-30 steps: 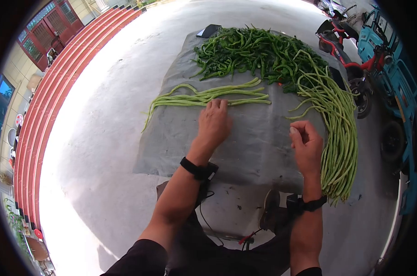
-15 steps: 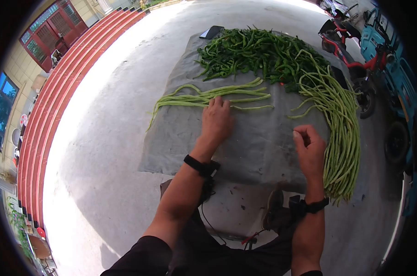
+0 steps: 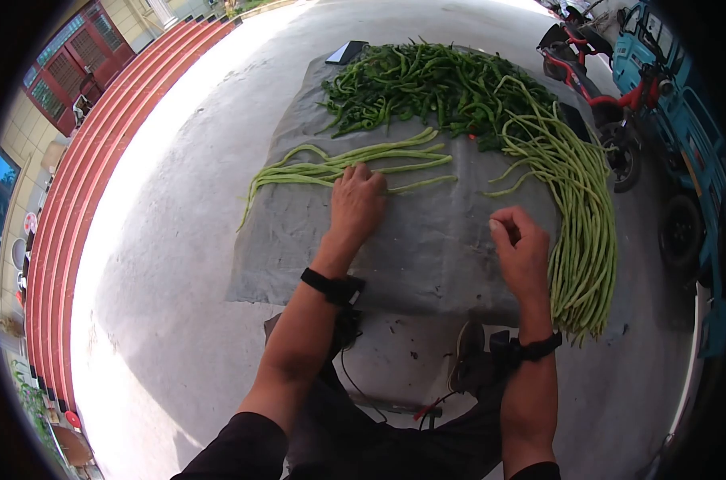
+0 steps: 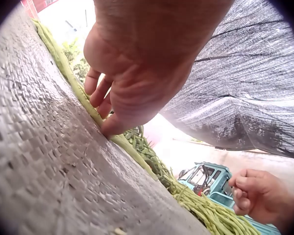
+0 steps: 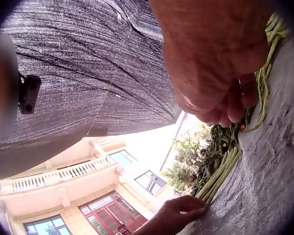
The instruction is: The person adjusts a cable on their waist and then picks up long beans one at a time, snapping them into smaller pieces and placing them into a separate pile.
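Since a second ago, one bean (image 3: 427, 184) has shifted towards the near edge of the sheet (image 3: 411, 256): its right end now lies apart from the small bunch (image 3: 305, 171), while its left part still runs along it. Over that bean, the left hand (image 3: 357, 206) has its fingers bent down and its thumb against it, pinching it; the left wrist view shows the thumb on the sheet side. The right hand (image 3: 525, 252) is well apart from the left, raised over the right part of the sheet, just beside the big bunch (image 3: 583, 240). Its fingers are curled in, thumb close to forefinger, and no bean shows in its grasp.

The small bunch lies across the left and middle of the sheet, its left tips reaching the left edge. Spread along the far edge are green peppers (image 3: 427, 80), touching the big bunch at the far right corner. From there the big bunch runs down the right edge, its near end beyond the near right corner. A dark strap (image 3: 324, 282) circles the left wrist, another (image 3: 541, 347) the right.
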### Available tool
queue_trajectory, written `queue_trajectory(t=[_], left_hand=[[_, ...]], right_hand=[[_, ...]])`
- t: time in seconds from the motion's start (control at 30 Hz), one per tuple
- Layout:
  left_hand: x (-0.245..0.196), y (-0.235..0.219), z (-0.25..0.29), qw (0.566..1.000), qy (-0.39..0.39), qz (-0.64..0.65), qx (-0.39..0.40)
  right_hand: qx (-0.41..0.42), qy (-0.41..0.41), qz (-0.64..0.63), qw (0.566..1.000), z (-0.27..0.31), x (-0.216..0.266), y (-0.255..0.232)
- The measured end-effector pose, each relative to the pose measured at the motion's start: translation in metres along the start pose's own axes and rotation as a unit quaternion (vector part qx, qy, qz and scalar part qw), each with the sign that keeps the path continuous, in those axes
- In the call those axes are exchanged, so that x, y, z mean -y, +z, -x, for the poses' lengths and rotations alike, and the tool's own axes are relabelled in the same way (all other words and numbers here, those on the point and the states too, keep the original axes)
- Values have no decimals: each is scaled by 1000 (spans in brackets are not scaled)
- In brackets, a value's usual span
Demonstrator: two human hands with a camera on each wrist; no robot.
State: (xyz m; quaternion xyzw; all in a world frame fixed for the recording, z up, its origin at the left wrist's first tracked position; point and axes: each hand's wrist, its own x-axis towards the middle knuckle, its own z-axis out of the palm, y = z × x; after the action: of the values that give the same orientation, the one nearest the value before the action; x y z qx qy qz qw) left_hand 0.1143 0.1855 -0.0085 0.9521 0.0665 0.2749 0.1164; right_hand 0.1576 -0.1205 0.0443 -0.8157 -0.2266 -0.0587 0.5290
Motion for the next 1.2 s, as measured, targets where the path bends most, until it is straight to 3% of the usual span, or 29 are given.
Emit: queue_trajectory(t=[0.4,0.57,0.67,0.8,0.97,1.2], left_hand=[[-8,-2,0,999,4,0,47],[-23,-19,3,992,-25,117,37],[-35,-32,4,966,-59,247,52],[-52,-44,13,910,-50,400,92],[-77,-47,26,884,-41,437,162],[-89,-46,30,862,-14,469,194]], right_hand=[[30,11,16,999,1,4,-1],[73,21,-6,997,0,-2,3],[97,34,-56,993,2,-11,10],[140,143,-181,963,2,9,11],[158,160,-364,904,2,18,14],[106,198,-453,863,1,2,16]])
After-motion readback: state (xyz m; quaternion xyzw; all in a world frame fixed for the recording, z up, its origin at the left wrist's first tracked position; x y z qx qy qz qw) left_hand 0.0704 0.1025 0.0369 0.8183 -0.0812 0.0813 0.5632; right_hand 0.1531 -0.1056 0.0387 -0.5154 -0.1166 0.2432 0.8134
